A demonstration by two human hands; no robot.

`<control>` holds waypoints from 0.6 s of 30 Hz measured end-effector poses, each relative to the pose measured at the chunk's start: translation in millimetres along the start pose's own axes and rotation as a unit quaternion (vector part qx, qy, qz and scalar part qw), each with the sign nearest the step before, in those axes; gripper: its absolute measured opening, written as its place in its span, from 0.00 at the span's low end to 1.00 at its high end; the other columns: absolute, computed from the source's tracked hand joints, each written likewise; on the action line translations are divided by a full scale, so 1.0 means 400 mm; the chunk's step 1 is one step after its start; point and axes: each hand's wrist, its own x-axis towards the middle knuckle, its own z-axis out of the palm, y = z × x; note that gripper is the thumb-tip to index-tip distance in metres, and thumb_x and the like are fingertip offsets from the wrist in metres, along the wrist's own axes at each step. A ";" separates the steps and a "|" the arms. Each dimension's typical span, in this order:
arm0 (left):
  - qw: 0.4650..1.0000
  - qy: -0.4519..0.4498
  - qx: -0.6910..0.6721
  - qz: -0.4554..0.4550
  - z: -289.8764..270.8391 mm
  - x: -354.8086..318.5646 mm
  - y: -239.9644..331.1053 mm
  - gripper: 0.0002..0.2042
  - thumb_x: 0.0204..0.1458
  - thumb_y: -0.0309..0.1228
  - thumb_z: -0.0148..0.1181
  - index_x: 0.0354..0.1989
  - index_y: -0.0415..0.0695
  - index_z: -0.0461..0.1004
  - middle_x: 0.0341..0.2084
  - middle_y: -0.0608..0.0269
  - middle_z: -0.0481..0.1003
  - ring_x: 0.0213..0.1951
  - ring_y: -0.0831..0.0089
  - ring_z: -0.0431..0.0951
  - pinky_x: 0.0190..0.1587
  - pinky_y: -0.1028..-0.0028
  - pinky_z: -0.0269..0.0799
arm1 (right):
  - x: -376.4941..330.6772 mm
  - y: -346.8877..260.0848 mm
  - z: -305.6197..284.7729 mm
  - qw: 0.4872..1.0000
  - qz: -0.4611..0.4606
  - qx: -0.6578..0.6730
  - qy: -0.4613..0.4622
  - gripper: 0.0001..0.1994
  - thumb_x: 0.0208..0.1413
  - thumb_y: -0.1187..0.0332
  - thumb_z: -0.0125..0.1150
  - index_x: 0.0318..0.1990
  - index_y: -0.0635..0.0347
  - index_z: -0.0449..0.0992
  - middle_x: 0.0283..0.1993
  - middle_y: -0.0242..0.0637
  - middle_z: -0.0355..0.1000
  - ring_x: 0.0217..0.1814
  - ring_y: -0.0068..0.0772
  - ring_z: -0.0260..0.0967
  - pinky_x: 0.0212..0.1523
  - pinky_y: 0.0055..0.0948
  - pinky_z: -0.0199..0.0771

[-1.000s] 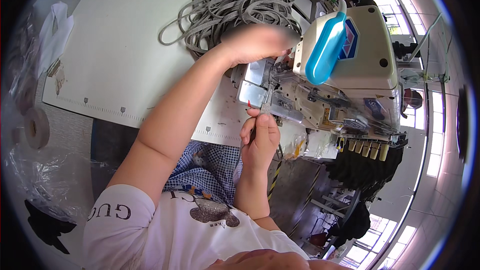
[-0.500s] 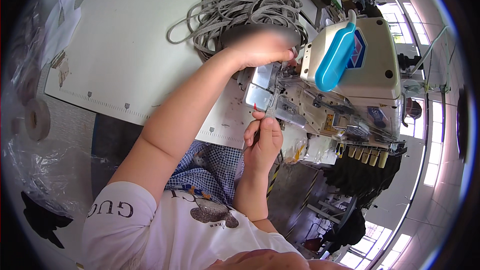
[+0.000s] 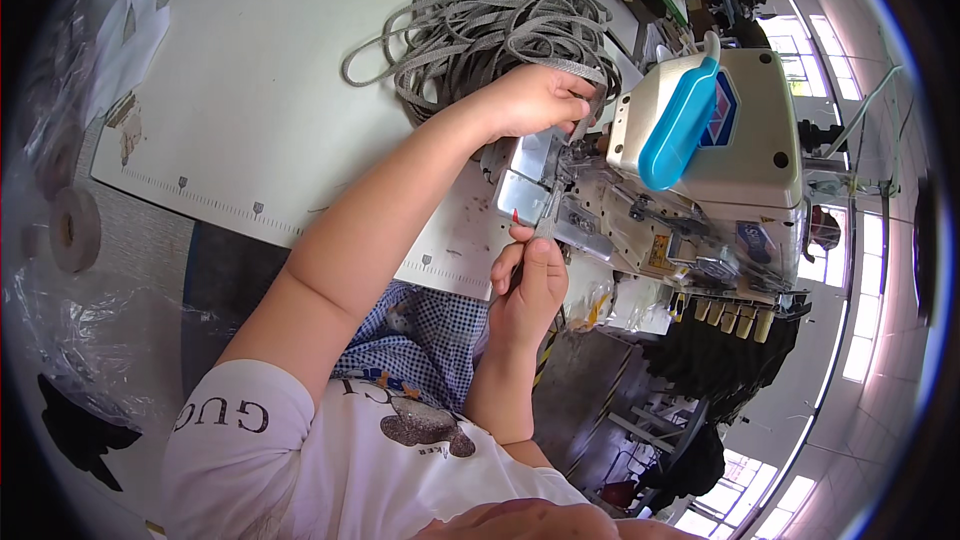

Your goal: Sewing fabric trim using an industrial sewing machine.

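A loose heap of flat grey cord [image 3: 490, 30] lies on the white table beside the sewing machine [image 3: 720, 130], a cream-coloured one with a blue padded lever. My left hand [image 3: 545, 100] is closed on a strand of that cord at the far side of the machine's sewing area. On the near side, my right hand [image 3: 530, 275] pinches a length of grey cord between thumb and fingers. This length runs up toward the presser foot [image 3: 553, 202]. Whatever lies under the foot is too small to make out.
The white table [image 3: 250, 90] has a ruler scale along its near edge. Clear plastic wrap [image 3: 90, 310] and a roll of tape [image 3: 75, 230] are at the left. Dark cloth [image 3: 720, 360] hangs beyond the machine at the right.
Blurred half a second ago, my left hand now shows clearly, with a cord loop over it. My right hand keeps its pinch, nearly in the same place. The whole view has shifted slightly.
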 end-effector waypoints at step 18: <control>0.999 -0.038 -0.026 0.021 -0.007 0.011 -0.020 0.25 0.54 0.30 0.54 0.58 0.30 0.57 0.38 0.57 0.76 0.37 0.78 0.75 0.43 0.80 0.69 | -0.001 0.000 0.000 1.000 0.003 -0.006 0.000 0.15 0.62 0.63 0.43 0.38 0.66 0.72 0.18 0.33 0.67 0.15 0.14 0.53 0.18 0.12 0.52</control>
